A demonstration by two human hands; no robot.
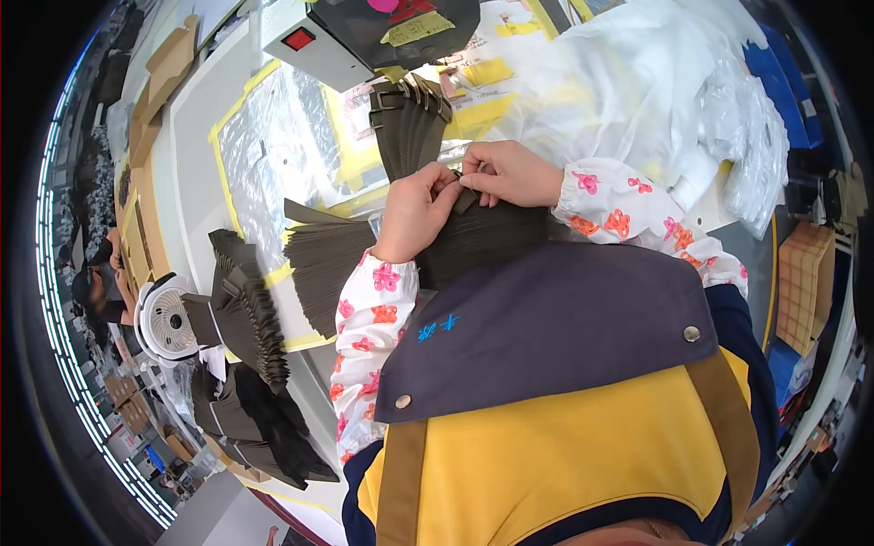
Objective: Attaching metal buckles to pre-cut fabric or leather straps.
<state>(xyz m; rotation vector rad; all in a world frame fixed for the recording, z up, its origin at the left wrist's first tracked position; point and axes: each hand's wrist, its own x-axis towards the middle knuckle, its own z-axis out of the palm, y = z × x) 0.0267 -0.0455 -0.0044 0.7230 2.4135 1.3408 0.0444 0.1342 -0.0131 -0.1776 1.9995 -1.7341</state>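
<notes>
The left hand (419, 211) and right hand (512, 173) meet, 2 sets of fingertips pinching a narrow, dark olive-brown fabric strap end (467, 198) over a dark stack of flat fabric straps (487, 238). A loosened pinch could let it twist or slip; fingers hide which way it points and its long axis. Beyond, a brown strap bundle with metal buckles (411, 123) runs lengthwise away from the person, buckles farthest; a forearm's nudge might splay it.

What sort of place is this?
Likely a factory workshop: the worktable holds bundles of dark strips and a boxy machine with a red switch, with long rows of lights to the left.
</notes>
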